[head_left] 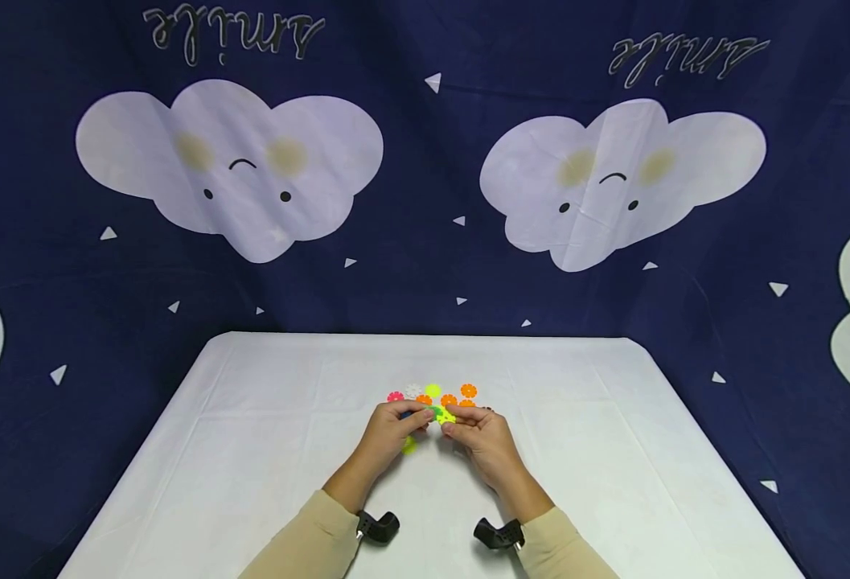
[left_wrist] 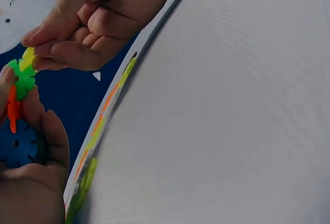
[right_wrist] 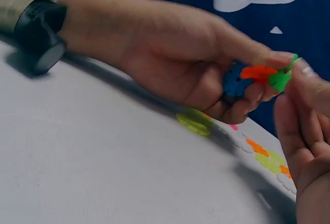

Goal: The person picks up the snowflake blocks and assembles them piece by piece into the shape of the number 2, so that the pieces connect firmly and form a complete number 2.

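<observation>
Both hands meet over the table in the head view. My left hand (head_left: 387, 430) grips a short chain of notched plastic discs: a blue disc (left_wrist: 18, 144), an orange disc (left_wrist: 13, 108) seen edge-on and a green disc (left_wrist: 23, 79). Between thumb and fingers, my right hand (head_left: 493, 446) pinches a yellow disc (left_wrist: 28, 59). Its edge meets the green disc; how deeply they interlock cannot be told. In the right wrist view the right fingers hide the yellow disc, while the green, orange and blue ones show by the left fingers.
Loose discs lie on the white table (head_left: 265, 450) behind the hands, among them a pink disc (head_left: 395, 396), a white disc (head_left: 413, 391) and several orange discs (head_left: 469, 391). A yellow-green disc (head_left: 408, 445) lies beside the left hand. A dark blue cloth (head_left: 425, 281) hangs behind.
</observation>
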`<state>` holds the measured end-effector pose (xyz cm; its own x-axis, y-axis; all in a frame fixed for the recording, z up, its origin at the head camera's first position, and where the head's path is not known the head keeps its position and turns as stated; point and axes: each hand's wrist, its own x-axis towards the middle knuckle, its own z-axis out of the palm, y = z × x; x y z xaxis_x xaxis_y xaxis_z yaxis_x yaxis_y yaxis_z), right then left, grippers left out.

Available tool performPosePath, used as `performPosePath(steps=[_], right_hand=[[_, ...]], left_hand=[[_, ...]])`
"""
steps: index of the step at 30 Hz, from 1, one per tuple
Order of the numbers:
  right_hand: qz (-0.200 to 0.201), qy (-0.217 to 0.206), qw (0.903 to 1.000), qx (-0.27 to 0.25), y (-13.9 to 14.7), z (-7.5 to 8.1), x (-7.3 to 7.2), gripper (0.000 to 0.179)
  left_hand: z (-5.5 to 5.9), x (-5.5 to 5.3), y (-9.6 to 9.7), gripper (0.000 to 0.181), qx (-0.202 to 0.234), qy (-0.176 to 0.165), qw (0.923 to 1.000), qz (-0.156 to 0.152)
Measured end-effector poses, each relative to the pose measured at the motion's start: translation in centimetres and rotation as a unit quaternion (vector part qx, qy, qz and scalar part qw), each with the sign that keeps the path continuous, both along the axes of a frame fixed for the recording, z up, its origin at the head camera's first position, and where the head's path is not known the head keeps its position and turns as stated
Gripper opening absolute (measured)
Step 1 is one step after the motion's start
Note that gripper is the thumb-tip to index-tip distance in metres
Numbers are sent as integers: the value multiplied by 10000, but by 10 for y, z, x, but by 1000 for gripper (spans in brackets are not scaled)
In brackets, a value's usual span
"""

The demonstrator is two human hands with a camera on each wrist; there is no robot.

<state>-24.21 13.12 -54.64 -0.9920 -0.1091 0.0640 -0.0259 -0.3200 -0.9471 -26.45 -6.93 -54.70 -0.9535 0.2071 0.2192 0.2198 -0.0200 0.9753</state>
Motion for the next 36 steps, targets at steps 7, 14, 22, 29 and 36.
performPosePath(steps=[7,14,22,29,36], right_hand=[[37,77,9999,-117,-1,-1,1,35],[44,-14,9998,-177,-1,0,2,39],[37,90,9976,-681,-4,0,1,37],[126,138,9927,-1194,-13,2,5,29],[600,488,9849,-1548,-19,2,10,33]], left_hand=[[1,2,1,16,6,-30,10000,0],[0,1,2,19,262,-141,9995,-70],[0,2,2,42,615,-218,9978,-63],[1,3,8,57,2032,-702,9762,-300],[3,9,14,32,2940,-1480,9426,-566]])
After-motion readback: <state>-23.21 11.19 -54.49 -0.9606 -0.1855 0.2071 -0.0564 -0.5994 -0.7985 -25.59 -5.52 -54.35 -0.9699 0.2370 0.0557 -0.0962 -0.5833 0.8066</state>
